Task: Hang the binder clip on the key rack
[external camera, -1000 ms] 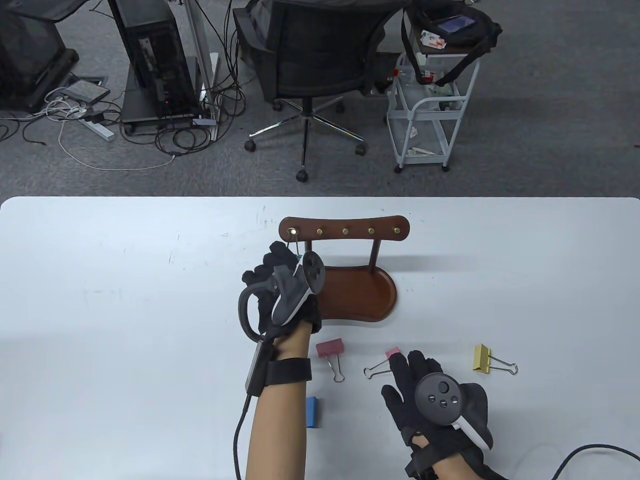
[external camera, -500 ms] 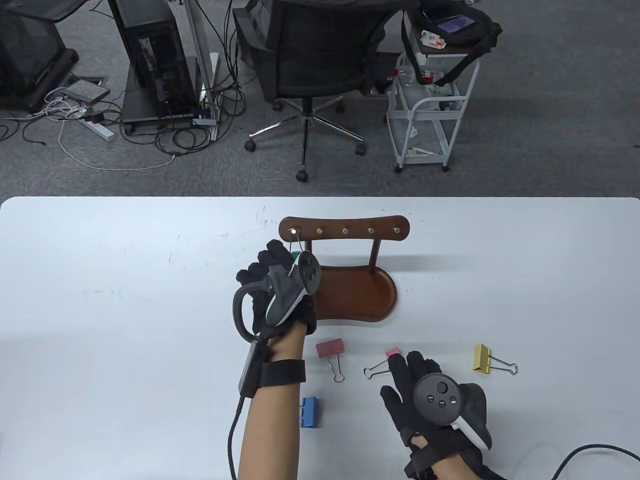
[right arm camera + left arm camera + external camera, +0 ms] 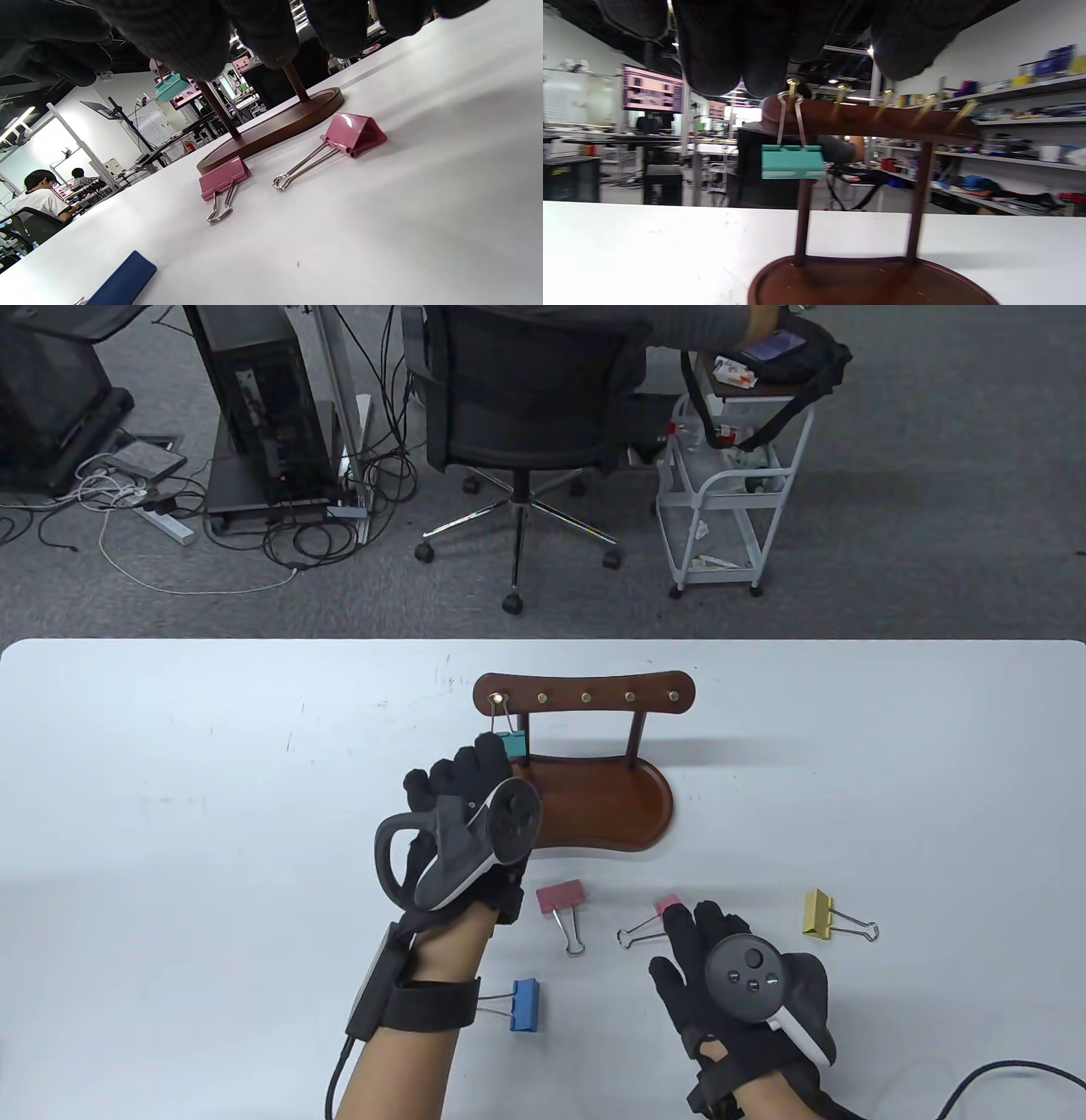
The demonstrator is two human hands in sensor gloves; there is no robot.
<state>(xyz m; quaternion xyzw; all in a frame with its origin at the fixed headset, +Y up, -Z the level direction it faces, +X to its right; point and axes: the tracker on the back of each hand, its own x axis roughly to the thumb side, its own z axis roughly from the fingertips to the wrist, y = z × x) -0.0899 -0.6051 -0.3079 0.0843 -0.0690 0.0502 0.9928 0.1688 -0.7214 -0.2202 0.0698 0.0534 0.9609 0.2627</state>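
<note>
While my left hand (image 3: 462, 823) hovers just before the key rack (image 3: 584, 698), fingers loosely curled and holding nothing, the teal binder clip (image 3: 792, 161) hangs from its leftmost hook; my right hand (image 3: 730, 976) rests flat nearer me, fingers spread.

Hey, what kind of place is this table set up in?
Probably a lab or workshop office: a computer tower with tangled cables, an office chair on grey carpet, and stocked shelves behind the key rack.
</note>
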